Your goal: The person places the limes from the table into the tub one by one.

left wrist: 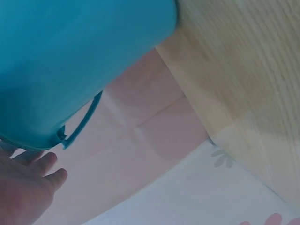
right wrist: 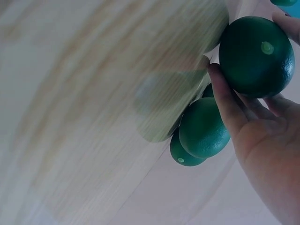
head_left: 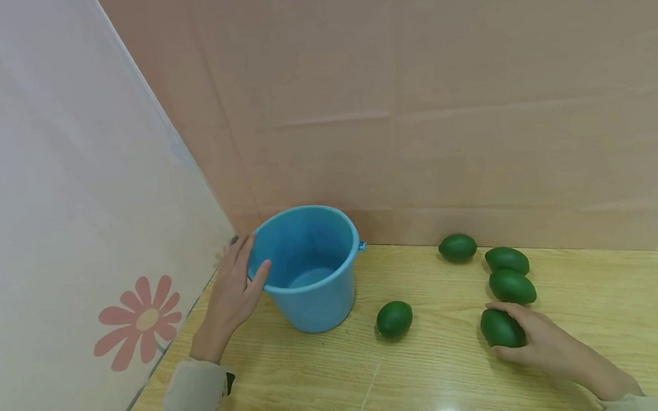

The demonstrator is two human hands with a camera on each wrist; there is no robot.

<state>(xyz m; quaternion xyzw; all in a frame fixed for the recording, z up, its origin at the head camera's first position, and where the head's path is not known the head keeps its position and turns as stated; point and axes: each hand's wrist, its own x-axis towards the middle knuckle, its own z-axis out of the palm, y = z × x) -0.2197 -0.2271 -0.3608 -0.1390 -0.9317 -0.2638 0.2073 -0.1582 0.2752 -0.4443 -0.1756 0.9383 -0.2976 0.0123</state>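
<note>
A light-blue plastic bucket (head_left: pixel 314 308) stands upright, and its inside looks bare. My left hand (head_left: pixel 233 286) rests on the bucket's left rim with loose fingers, the thumb lying over the edge. From below, the left wrist view shows the bucket's handle (left wrist: pixel 84 123) hanging beside those fingers. On the right, my right hand (head_left: pixel 543 343) holds a smooth, dark green oval fruit (head_left: pixel 501 329) between thumb and fingers. A pale stem mark shows on this fruit (right wrist: pixel 255 61) in the right wrist view. Whether it touches the table cannot be told.
One green fruit (head_left: pixel 394 320) lies alone right of the bucket. Behind the right hand are three more: a near fruit (head_left: pixel 512 286), a middle fruit (head_left: pixel 507 260) and a far fruit (head_left: pixel 458 247). A brown paper wall (head_left: pixel 445 123) and a flowered sheet (head_left: pixel 60 222) border the wooden table (head_left: pixel 299 397).
</note>
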